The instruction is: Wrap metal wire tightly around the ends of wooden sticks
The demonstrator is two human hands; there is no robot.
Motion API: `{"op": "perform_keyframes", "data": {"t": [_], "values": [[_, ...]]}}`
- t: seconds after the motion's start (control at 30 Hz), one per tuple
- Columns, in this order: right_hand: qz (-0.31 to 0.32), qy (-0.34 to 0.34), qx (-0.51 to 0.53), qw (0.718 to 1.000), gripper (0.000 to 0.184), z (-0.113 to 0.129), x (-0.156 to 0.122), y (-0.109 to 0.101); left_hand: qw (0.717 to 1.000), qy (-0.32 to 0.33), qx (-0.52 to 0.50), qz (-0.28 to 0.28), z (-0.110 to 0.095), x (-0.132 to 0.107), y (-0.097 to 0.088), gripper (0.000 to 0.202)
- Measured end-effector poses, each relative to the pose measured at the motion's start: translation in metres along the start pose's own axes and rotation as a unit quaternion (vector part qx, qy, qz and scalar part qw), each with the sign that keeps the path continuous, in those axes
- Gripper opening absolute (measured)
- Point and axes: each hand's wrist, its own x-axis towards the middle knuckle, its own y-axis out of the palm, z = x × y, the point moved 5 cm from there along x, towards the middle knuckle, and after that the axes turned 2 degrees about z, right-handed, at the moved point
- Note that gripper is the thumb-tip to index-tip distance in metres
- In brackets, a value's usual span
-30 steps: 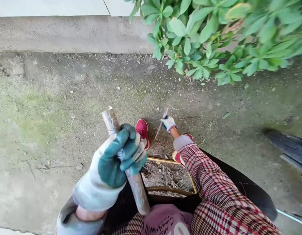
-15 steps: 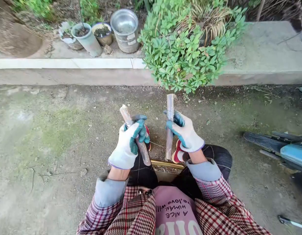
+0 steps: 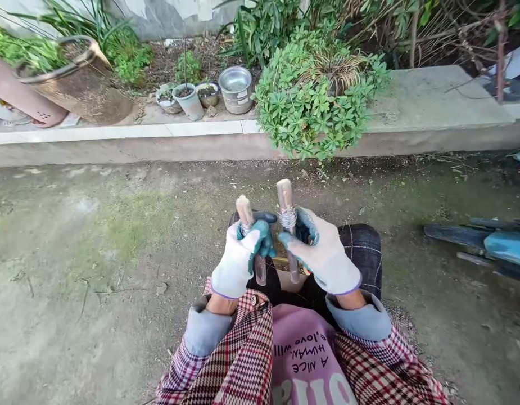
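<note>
Both hands wear white knit gloves with teal-coated fingers. My left hand [image 3: 243, 253] is closed around a short wooden stick [image 3: 244, 210], which tilts a little, its pale end sticking out above the fist. Silvery wire is wound about that stick near the thumb. In my right hand [image 3: 321, 247] is a second wooden stick [image 3: 285, 194], nearly upright, gripped between thumb and fingers. A coil of thin wire [image 3: 287, 217] wraps its upper part. The two sticks stand apart, side by side above my lap. Whether wire runs between them I cannot make out.
Ahead runs a low concrete ledge [image 3: 179, 147] with a metal pot [image 3: 235, 93], small planters, a large tilted clay pot [image 3: 82, 84] and a leafy bush [image 3: 314, 107]. At right on the dirt ground [image 3: 95, 236] lies a blue and black object [image 3: 508, 247].
My hands have come closer together, the left one moving right, and both sticks appear more upright. The view has tilted up, showing more of the garden bed.
</note>
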Motion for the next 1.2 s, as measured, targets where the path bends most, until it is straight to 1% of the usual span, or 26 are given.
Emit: {"op": "perform_keyframes", "data": {"t": [0.1,0.17,0.23,0.33,0.43,0.47,0.53,0.63,0.7,0.77,0.87,0.9,1.0,1.03,1.1,1.17,1.2], "values": [[0.001,-0.025,-0.069,0.997,0.036,0.01,-0.011,-0.001,0.999,0.032,-0.002,-0.004,-0.009,-0.01,0.001,0.048],[0.004,-0.049,-0.096,0.994,0.039,0.014,-0.018,0.0,0.999,0.034,0.01,-0.01,-0.014,-0.016,0.001,0.046],[0.016,-0.07,-0.121,0.99,0.037,0.019,-0.023,0.002,1.0,0.021,0.013,-0.015,-0.016,-0.02,0.001,0.043],[0.032,-0.091,-0.174,0.98,0.029,0.025,-0.028,0.004,1.0,-0.002,0.009,-0.029,-0.015,-0.024,0.0,0.035],[0.031,-0.099,-0.224,0.969,0.028,0.03,-0.03,0.002,0.999,0.001,0.02,-0.05,-0.017,-0.027,0.0,0.029],[0.029,-0.101,-0.23,0.967,0.03,0.03,-0.031,0.002,0.999,0.003,0.015,-0.048,-0.018,-0.028,0.001,0.029],[0.029,-0.099,-0.224,0.969,0.031,0.028,-0.031,0.001,0.999,0.002,-0.025,-0.022,-0.019,-0.03,0.005,0.033],[0.024,-0.075,-0.202,0.976,0.027,0.02,-0.032,0.0,0.993,-0.01,-0.112,0.042,-0.019,-0.033,0.012,0.044],[0.013,-0.053,-0.191,0.98,0.025,0.015,-0.032,0.0,0.985,-0.028,-0.151,0.082,-0.015,-0.035,0.016,0.051],[0.001,-0.036,-0.182,0.983,0.024,0.011,-0.033,-0.001,0.976,-0.04,-0.186,0.105,-0.009,-0.039,0.017,0.054],[0.006,-0.017,-0.189,0.982,0.023,0.011,-0.035,-0.002,0.969,-0.034,-0.219,0.11,-0.002,-0.046,0.015,0.048],[0.011,-0.011,-0.202,0.979,0.021,0.011,-0.036,-0.002,0.967,-0.03,-0.224,0.113,0.0,-0.049,0.014,0.045],[0.017,0.007,-0.256,0.967,0.006,0.01,-0.041,-0.005,0.965,-0.019,-0.232,0.121,0.003,-0.056,0.009,0.038],[0.008,0.012,-0.267,0.964,0.008,0.009,-0.044,-0.007,0.965,-0.015,-0.232,0.12,0.003,-0.058,0.006,0.038],[-0.02,0.041,-0.261,0.964,0.014,0.004,-0.048,-0.013,0.968,-0.012,-0.225,0.113,0.003,-0.062,0.001,0.044],[-0.036,0.094,-0.221,0.97,0.011,-0.005,-0.052,-0.017,0.97,-0.012,-0.218,0.108,0.003,-0.068,-0.002,0.054],[-0.033,0.117,-0.191,0.974,0.011,-0.01,-0.054,-0.017,0.97,-0.013,-0.217,0.111,0.002,-0.072,-0.001,0.058]]}}
